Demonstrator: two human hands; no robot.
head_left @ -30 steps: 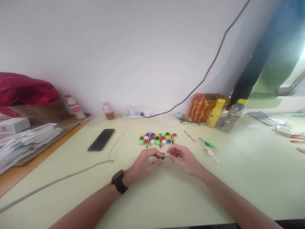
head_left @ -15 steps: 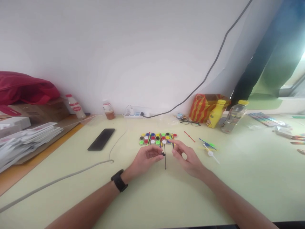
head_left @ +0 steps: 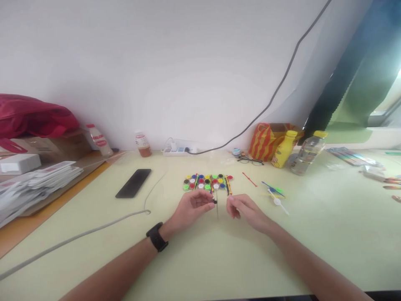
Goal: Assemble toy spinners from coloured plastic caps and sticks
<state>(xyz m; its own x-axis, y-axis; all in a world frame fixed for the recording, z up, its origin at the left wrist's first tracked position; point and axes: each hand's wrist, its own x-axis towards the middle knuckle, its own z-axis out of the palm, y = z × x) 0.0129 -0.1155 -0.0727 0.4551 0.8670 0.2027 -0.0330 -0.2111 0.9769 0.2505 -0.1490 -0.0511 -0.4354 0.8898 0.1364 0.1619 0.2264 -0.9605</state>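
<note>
My left hand (head_left: 194,207) pinches the small black hub of a thin black pointer (head_left: 215,201) between thumb and fingertips. The pointer's long shaft shows only as a faint blurred streak. Just right of it, my right hand (head_left: 247,211) has its fingers curled together, apart from the pointer, with nothing visible in them. Beyond both hands lie rows of small coloured discs (head_left: 201,186) with bundles of coloured pointers (head_left: 229,184) between them. A red pointer (head_left: 249,179) and a white pointer (head_left: 277,201) on blue, green and yellow ones lie to the right.
A black phone (head_left: 133,183) and a grey cable (head_left: 94,233) lie to the left. Along the wall stand a drink bottle (head_left: 143,144), a power strip (head_left: 176,152), a striped bag (head_left: 260,142), a yellow bottle (head_left: 284,149) and a clear bottle (head_left: 308,154). Glasses (head_left: 250,161) lie before the bag.
The pointer's shaft has gone from a sharp dark line to a faint blur. My right hand has curled its fingers and drawn back slightly towards me. My left hand stays in place.
</note>
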